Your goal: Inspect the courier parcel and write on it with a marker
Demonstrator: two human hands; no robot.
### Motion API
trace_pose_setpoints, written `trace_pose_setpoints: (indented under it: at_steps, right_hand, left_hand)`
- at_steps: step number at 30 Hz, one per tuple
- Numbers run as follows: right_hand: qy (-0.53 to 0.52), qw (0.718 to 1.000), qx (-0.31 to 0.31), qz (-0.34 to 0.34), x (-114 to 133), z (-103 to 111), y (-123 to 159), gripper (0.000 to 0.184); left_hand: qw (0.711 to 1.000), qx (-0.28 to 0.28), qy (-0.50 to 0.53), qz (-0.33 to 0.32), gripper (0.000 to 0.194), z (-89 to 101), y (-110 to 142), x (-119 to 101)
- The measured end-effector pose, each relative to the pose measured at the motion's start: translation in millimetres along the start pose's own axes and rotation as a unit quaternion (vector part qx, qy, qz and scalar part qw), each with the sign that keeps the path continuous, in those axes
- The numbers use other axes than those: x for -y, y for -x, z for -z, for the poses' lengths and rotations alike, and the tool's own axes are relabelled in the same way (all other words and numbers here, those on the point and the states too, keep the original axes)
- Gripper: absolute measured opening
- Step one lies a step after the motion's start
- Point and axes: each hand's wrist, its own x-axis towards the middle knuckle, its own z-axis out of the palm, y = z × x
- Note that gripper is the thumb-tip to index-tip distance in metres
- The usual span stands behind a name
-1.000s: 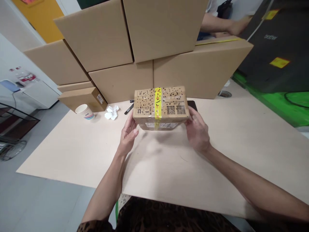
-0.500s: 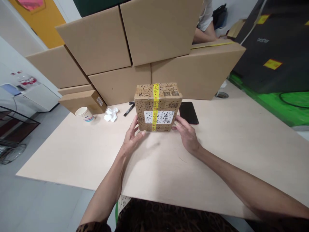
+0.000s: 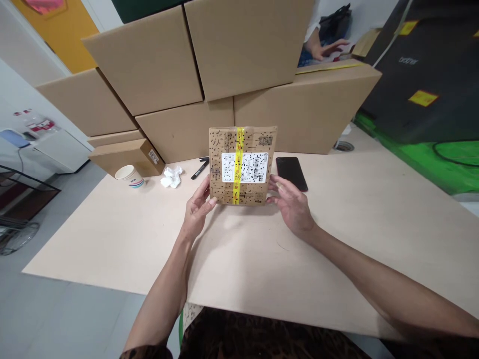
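Note:
A cardboard box (image 3: 220,192) with dark speckles, a white label and a strip of yellow tape stands between my hands, its labelled face tilted up toward me. My left hand (image 3: 196,207) grips its lower left edge, the thumb in front and the fingers along the side and behind. On the other side, my right hand (image 3: 291,203) holds the lower right corner, with fingertips partly hidden behind it. Just beyond the right hand lies a black phone (image 3: 294,172). A black marker (image 3: 199,169) lies left of the box, partly covered by it.
Large cardboard boxes (image 3: 239,55) are stacked along the table's far side. On the left stand a paper cup (image 3: 130,177), crumpled tissue (image 3: 171,177) and a flat carton (image 3: 123,157). Another person's hand (image 3: 324,49) shows behind the stack. A roll of tape (image 3: 344,146) lies at the far right.
The box has tipped back, so its labelled face now shows fully and its top face is out of sight. My left hand shifted slightly left. The other person's hand has moved, fingers spread.

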Motion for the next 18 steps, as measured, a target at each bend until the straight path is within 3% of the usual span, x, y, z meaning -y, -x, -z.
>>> trace_pose_setpoints:
  at_steps: [10,18]
  right_hand:
    - [0.010,1.000,0.010,-0.005,-0.5,-4.9,6.0,0.043]
    - [0.068,0.997,0.012,0.027,-11.9,-0.6,11.1,0.038]
  left_hand:
    - [0.998,-0.003,-0.006,0.055,0.086,-1.0,4.7,5.9]
    - [0.992,-0.043,0.060,0.105,0.088,-10.6,2.8,12.9]
